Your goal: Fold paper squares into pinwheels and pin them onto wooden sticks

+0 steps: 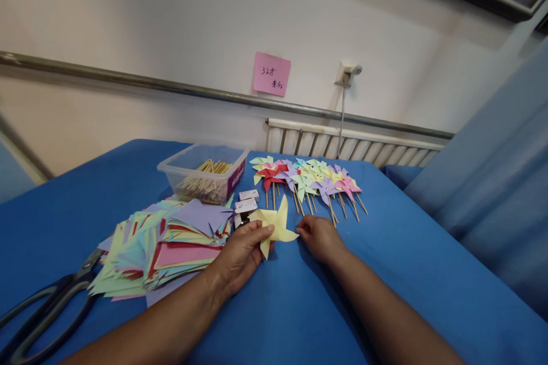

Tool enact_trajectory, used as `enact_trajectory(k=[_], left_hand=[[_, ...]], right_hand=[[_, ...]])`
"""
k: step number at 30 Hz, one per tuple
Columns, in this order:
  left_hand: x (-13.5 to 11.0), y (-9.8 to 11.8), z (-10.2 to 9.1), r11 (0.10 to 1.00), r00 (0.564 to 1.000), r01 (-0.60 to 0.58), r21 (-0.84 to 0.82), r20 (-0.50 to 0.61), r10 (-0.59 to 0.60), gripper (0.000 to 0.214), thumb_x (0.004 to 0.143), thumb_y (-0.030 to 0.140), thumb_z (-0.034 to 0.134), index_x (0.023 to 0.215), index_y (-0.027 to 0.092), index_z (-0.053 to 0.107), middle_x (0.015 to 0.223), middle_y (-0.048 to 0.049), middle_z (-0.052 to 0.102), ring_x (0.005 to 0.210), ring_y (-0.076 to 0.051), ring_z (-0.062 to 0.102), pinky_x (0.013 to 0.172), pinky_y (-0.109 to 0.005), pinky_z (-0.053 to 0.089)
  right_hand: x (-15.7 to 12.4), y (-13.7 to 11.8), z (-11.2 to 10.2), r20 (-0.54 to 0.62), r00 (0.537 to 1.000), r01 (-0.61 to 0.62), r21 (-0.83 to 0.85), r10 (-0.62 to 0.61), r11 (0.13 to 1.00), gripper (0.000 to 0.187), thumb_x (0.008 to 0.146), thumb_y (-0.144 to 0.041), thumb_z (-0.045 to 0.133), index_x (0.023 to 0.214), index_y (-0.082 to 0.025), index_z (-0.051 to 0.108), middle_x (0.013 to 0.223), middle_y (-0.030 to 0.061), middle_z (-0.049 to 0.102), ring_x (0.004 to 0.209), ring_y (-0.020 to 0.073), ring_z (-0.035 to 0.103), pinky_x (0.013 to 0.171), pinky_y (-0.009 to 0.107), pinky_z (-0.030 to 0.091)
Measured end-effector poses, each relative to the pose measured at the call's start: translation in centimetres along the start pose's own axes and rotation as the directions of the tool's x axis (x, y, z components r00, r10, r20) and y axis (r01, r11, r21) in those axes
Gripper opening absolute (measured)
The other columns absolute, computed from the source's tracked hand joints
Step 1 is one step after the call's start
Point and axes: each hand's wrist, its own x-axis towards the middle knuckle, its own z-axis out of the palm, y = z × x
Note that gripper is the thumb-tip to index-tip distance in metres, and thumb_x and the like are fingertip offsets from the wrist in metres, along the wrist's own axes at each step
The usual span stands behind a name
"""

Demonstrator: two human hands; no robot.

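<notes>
A pale yellow paper pinwheel (pixel 279 228), its blades folded in, is pinched between the thumb and fingers of my left hand (pixel 246 251). No stick shows on it. Just right of one blade tip is my right hand (pixel 321 236), fingers curled together; whatever they pinch, if anything, is hidden. Beyond my hands lies a group of finished pinwheels on sticks (pixel 326 187) in several colours. Left of my left hand sits a heaped stack of coloured paper sheets (pixel 188 254), some of them cut.
A clear plastic box (pixel 171 170) of thin wooden sticks (pixel 209 174) stands behind the paper stack. Small white boxes (pixel 247 205) are beside it. Large dark-handled scissors (pixel 55 302) lie at the left on the blue tablecloth (pixel 385 274). A radiator (pixel 355 145) and wall rail are behind.
</notes>
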Motion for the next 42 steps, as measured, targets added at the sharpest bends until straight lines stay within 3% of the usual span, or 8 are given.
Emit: enact_trajectory(k=[8, 13, 16, 23, 29, 34, 42], left_hand=[[0.1, -0.1, -0.1, 1.0, 1.0, -0.007, 0.014, 0.0, 0.007, 0.01, 0.073, 0.016, 0.068, 0.081, 0.012, 0.063, 0.073, -0.0035, 0.064, 0.064, -0.013, 0.06, 0.061, -0.024, 0.05], [0.0, -0.2, -0.1, 0.998, 1.0, -0.023, 0.057, -0.006, 0.024, 0.011, 0.072, 0.02, 0.069, 0.076, 0.012, 0.063, 0.065, -0.0021, 0.06, 0.06, -0.013, 0.059, 0.059, -0.025, 0.048], [0.0, -0.3, 0.0, 0.996, 0.999, -0.026, 0.086, -0.02, 0.028, 0.013, 0.07, 0.022, 0.071, 0.075, 0.012, 0.063, 0.064, -0.002, 0.061, 0.058, -0.013, 0.058, 0.058, -0.025, 0.047], [0.1, -0.4, -0.1, 0.995, 0.999, -0.031, 0.095, -0.026, 0.034, 0.015, 0.068, 0.021, 0.073, 0.077, 0.013, 0.064, 0.069, -0.0028, 0.064, 0.061, -0.012, 0.059, 0.061, -0.025, 0.048], [0.0, -0.3, 0.0, 0.995, 0.999, -0.027, 0.1, -0.02, 0.029, 0.016, 0.068, 0.023, 0.073, 0.077, 0.012, 0.064, 0.068, -0.0031, 0.064, 0.059, -0.012, 0.059, 0.061, -0.026, 0.047], [-0.2, -0.3, 0.1, 0.993, 0.999, -0.038, 0.114, -0.021, 0.041, 0.015, 0.068, 0.024, 0.072, 0.071, 0.013, 0.062, 0.065, -0.0028, 0.064, 0.055, -0.011, 0.056, 0.057, -0.024, 0.046], [0.1, -0.8, 0.0, 0.944, 0.974, -0.144, 0.299, -0.127, 0.188, 0.021, 0.063, 0.029, 0.074, 0.067, 0.014, 0.06, 0.059, 0.0001, 0.062, 0.052, -0.011, 0.054, 0.053, -0.022, 0.041]], right_hand=[[-0.8, -0.7, -1.0, 0.058, 0.996, 0.063, -0.031, -0.061, 0.998, 0.013, 0.08, -0.018, 0.053, 0.084, -0.019, 0.066, 0.083, 0.0023, 0.069, 0.076, 0.014, 0.06, 0.062, 0.021, 0.034], [-1.2, -1.4, -1.4, 0.089, 0.995, 0.061, -0.206, -0.044, 0.977, 0.02, 0.083, -0.017, 0.048, 0.089, -0.018, 0.066, 0.093, 0.0068, 0.067, 0.084, 0.018, 0.06, 0.067, 0.024, 0.035], [-1.1, -1.8, -1.3, 0.11, 0.994, 0.047, -0.281, -0.017, 0.959, 0.022, 0.086, -0.019, 0.044, 0.092, -0.018, 0.065, 0.093, 0.0083, 0.066, 0.081, 0.0187, 0.061, 0.066, 0.026, 0.036], [-1.0, -1.6, -1.6, 0.087, 0.996, 0.036, -0.286, -0.011, 0.958, 0.016, 0.085, -0.026, 0.05, 0.09, -0.019, 0.064, 0.093, 0.0068, 0.065, 0.084, 0.0186, 0.061, 0.066, 0.025, 0.037], [-1.3, -2.1, -1.8, 0.105, 0.994, 0.053, -0.334, -0.019, 0.941, 0.023, 0.088, -0.02, 0.043, 0.089, -0.018, 0.066, 0.089, 0.0089, 0.066, 0.08, 0.02, 0.063, 0.063, 0.026, 0.038], [-1.7, -3.0, -2.0, 0.113, 0.994, 0.053, -0.414, -0.006, 0.909, 0.024, 0.08, -0.009, 0.046, 0.09, -0.015, 0.066, 0.088, 0.0118, 0.066, 0.078, 0.0222, 0.064, 0.062, 0.027, 0.04], [-1.8, -3.9, -1.6, 0.11, 0.994, 0.06, -0.448, -0.011, 0.892, 0.023, 0.079, -0.009, 0.047, 0.086, -0.012, 0.068, 0.086, 0.0145, 0.066, 0.078, 0.0245, 0.065, 0.065, 0.029, 0.044]])
